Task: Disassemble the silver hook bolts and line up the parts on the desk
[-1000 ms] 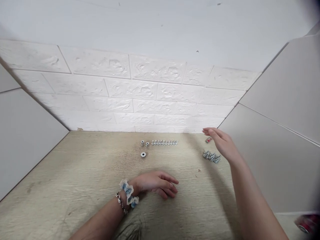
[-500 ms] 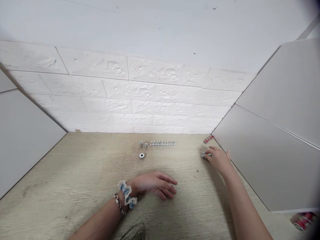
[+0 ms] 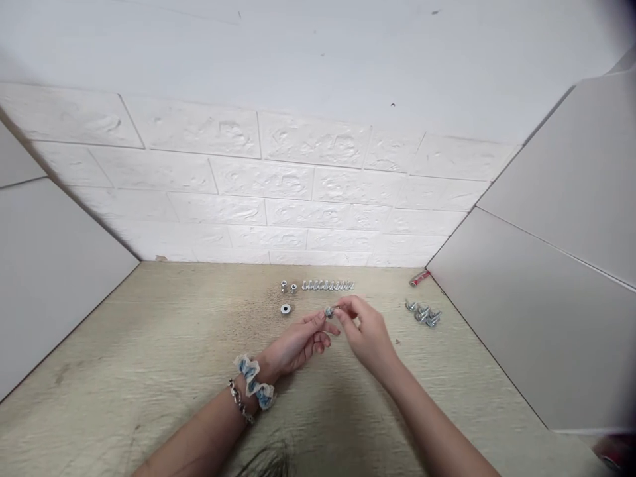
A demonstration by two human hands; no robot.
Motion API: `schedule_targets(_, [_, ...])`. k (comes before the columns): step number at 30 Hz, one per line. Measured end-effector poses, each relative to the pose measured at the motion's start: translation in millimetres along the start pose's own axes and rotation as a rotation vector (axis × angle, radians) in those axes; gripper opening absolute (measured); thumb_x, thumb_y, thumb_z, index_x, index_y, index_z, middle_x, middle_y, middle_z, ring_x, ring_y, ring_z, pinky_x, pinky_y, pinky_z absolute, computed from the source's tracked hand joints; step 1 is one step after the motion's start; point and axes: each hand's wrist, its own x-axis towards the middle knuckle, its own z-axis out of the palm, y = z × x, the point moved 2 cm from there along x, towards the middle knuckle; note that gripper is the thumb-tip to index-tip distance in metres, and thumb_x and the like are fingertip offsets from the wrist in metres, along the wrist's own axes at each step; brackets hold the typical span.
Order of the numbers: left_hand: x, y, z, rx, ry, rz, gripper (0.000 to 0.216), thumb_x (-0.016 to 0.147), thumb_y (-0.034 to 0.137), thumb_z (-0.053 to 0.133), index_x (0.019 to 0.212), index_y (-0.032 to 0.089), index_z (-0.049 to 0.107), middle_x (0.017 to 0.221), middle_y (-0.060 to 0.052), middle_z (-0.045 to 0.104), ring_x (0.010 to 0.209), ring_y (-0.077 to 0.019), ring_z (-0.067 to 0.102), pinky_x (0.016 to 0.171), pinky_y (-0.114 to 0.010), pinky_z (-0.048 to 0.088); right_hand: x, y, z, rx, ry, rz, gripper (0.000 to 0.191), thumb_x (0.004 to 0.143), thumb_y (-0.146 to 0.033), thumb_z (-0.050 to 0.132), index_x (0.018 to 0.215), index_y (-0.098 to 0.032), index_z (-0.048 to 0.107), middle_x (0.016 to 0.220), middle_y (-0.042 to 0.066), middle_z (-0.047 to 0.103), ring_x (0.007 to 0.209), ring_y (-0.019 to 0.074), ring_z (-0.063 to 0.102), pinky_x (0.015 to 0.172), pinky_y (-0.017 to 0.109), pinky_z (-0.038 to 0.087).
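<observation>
My two hands meet above the middle of the wooden tabletop [image 3: 149, 371]. A small silver bolt [image 3: 329, 311] is pinched between the fingertips of my left hand [image 3: 298, 341] and my right hand [image 3: 362, 328]. A scrunchie and a chain bracelet sit on my left wrist. Just beyond the hands lie a round silver washer [image 3: 285, 309], two short threaded inserts [image 3: 288, 287] and a tight row of several small bolts [image 3: 328, 285] by the wall.
A loose pile of several bolts [image 3: 423, 313] lies at the right near the grey side panel [image 3: 536, 311]. A small red object [image 3: 420, 277] rests in the back right corner. A white brick-pattern wall [image 3: 298, 192] closes the back, and a grey panel stands at the left.
My right hand left the pile at the right and moved to the middle with a bolt. My left hand rose from the table and met it, fingers now pinching the same bolt.
</observation>
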Motion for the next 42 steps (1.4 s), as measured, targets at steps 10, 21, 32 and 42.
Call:
schedule_targets(10, [3.3,8.1,-2.9,0.125,0.085,0.149,0.029,0.068,0.033,0.073,0.084,0.01,0.068,0.068,-0.001,0.06,0.057,-0.0042,0.046,0.055,-0.016,0.036,-5.3,25.4,27.0,0.402,-0.06,0.161,0.019,0.082,-0.039,0.05,0.088,-0.021,0.051,0.078,0.003,0.062,0.073,0.0165,0.058,0.069,0.03,0.046])
schedule_targets(21, [4.7,5.5,1.9,0.474,0.126,0.253,0.031,0.063,0.033,0.073,0.086,0.012,0.073,0.063,-0.001,0.059,0.06,-0.0091,0.044,0.064,-0.024,0.037,-12.1,35.0,29.4,0.104,-0.182,0.191,0.043,0.087,-0.053,0.035,0.066,-0.02,0.052,0.065,0.002,0.059,0.065,0.0161,0.053,0.062,0.028,0.038])
schedule_targets(32, [6.6,2.6,-6.0,0.273,0.067,0.138,0.031,0.066,0.043,0.071,0.071,0.012,0.069,0.063,0.0,0.058,0.057,-0.0071,0.044,0.059,-0.021,0.035,-14.2,29.0,25.0,0.01,-0.116,-0.059,0.018,0.088,-0.032,0.04,0.083,-0.021,0.053,0.079,0.004,0.062,0.073,0.0165,0.057,0.067,0.03,0.045])
schedule_targets(42, [3.7,8.8,-0.7,0.495,0.104,0.188,0.03,0.066,0.042,0.07,0.068,0.012,0.067,0.057,0.001,0.055,0.057,-0.0099,0.044,0.061,-0.024,0.036,-16.8,23.5,27.7,-0.079,-0.129,-0.301,0.018,0.085,-0.017,0.042,0.096,-0.021,0.056,0.091,0.007,0.059,0.088,0.0188,0.053,0.08,0.034,0.046])
